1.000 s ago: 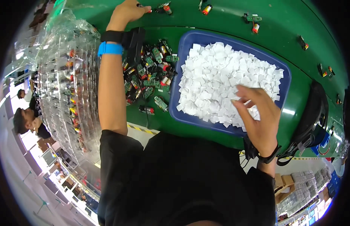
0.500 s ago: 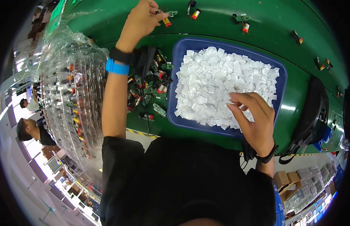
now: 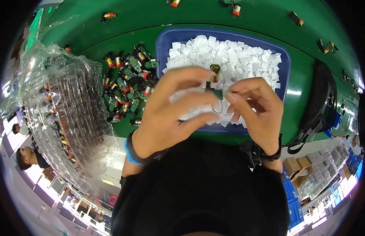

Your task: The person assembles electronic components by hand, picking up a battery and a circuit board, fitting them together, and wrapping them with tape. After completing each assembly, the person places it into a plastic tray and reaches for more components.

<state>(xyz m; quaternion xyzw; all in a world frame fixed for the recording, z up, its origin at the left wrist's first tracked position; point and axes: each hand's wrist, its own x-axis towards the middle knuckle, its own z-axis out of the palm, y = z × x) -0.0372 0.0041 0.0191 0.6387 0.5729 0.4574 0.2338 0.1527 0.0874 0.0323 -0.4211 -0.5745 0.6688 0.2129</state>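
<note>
My left hand (image 3: 172,108), blurred by motion, is over the left side of a blue tray (image 3: 163,51) filled with small white squares (image 3: 249,59). Its fingers curve around a small green circuit board (image 3: 217,93) with thin wires and a dark, gold-coloured cylindrical battery (image 3: 215,74). At the board's right side is my right hand (image 3: 259,108), thumb and forefinger pinched together. What sits between those fingertips cannot be made out against the white squares.
Left of the tray lies a heap of circuit boards with batteries (image 3: 127,82). Beyond it stands a tall stack of clear plastic trays (image 3: 64,102) in film. More battery boards (image 3: 236,8) lie along the far green table. A black bag (image 3: 318,102) is at right.
My left hand has come back from the far table, bringing a battery board over the tray. My right hand has risen slightly from the white squares and now meets the board.
</note>
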